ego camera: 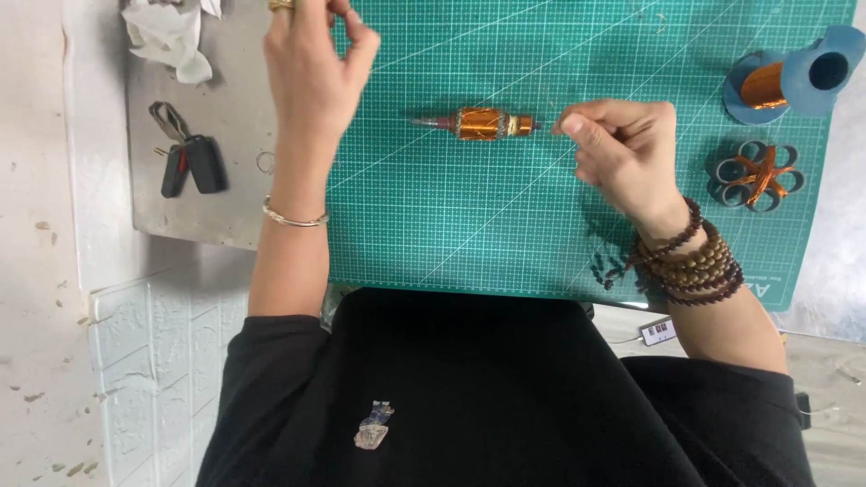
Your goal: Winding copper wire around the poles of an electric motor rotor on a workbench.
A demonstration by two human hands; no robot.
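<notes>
**One rotor, two hands, one thin wire**

I had one rotor (pixel 481 124) lying on its side on the green mat (pixel 505 225), its copper winding in the middle and a shaft end out each side. My right hand (pixel 622 149) sat just beside its right end, thumb and forefinger pinched narrow; I think a fine wire (pixel 548 101) ran from there, but it was too thin to be sure my grip was on it. My left hand (pixel 316 63) was raised over the mat's left edge, fingertips drawn together, the top of it cut off by the frame. I could not tell whether that grip held anything.

Counted: one spool (pixel 789 81) of copper wire at the mat's far right, one bare blue core (pixel 760 175) with orange strips just below it, well apart from the rotor. Two dark key fobs (pixel 189 162) lay on the metal plate (pixel 225 117) at left, and one crumpled cloth (pixel 171 36) near the top, partly cut off. One bangle (pixel 294 216) on my left wrist; several strands of beads (pixel 690 261) on my right, too bunched to count. One small device (pixel 657 330) peeked from under the mat, mostly hidden. The surface (pixel 45 180) beyond was pale.
</notes>
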